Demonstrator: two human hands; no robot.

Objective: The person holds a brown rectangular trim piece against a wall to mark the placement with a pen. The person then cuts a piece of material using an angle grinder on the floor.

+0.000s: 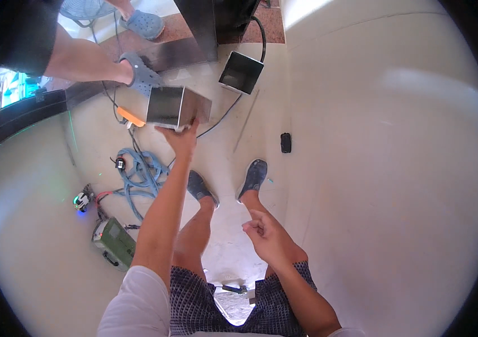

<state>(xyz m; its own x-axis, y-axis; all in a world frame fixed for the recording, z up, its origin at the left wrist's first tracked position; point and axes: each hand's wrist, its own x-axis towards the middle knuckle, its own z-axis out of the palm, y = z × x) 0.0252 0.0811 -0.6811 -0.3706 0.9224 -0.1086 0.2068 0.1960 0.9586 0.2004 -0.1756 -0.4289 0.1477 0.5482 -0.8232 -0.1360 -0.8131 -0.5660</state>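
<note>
My left hand (181, 140) is stretched out ahead, closed on the near edge of a short square metal tube (163, 106). The tube has a dark open end and a shiny brownish side. Close above my right knee, my right hand (264, 233) is loosely curled, and nothing shows in its fingers. A second square metal tube (242, 73), with a dark inside and a pale rim, sits farther off to the right of the first.
Another person's leg in a grey clog (139, 74) stands just beyond the held tube. Coiled blue hose (143, 174), an orange object (131, 117) and a green machine (114, 242) lie at left. Black cable (262, 39) runs by a dark post. A small black object (286, 142) lies right.
</note>
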